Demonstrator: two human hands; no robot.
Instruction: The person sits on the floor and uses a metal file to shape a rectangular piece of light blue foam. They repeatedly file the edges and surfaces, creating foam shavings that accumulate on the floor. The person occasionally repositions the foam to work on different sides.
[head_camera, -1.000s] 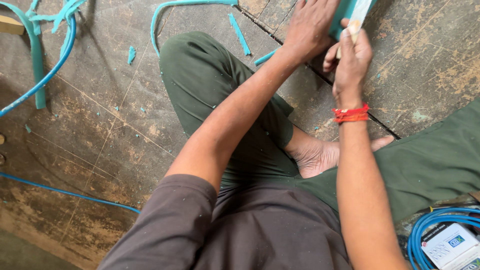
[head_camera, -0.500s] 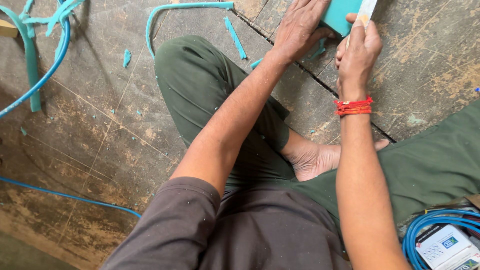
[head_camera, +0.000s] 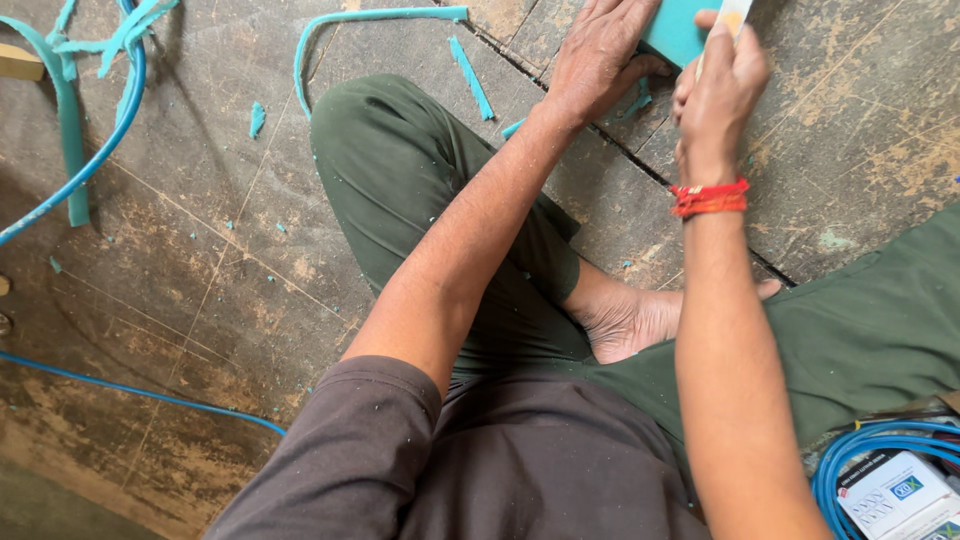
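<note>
Head view: a person sits cross-legged on a worn floor (head_camera: 200, 300), left hand (head_camera: 600, 55) spread flat and pressing a teal block (head_camera: 675, 30) near the frame's top edge. The right hand (head_camera: 720, 90), a red thread (head_camera: 708, 197) at its wrist, is closed around a pale-handled tool (head_camera: 732, 14) held against the block. Teal trimmings (head_camera: 470, 75) litter the floor.

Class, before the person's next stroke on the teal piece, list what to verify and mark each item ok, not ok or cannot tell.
1. Left hand presses flat on the teal piece: ok.
2. Right hand grips the pale-handled tool: ok.
3. Tool's edge visible: cannot tell, cut off by the frame.
4. Left fingers away from the tool: cannot tell.
5. Floor around free of teal offcut strips: not ok.
6. Bare foot away from the work: ok.
</note>
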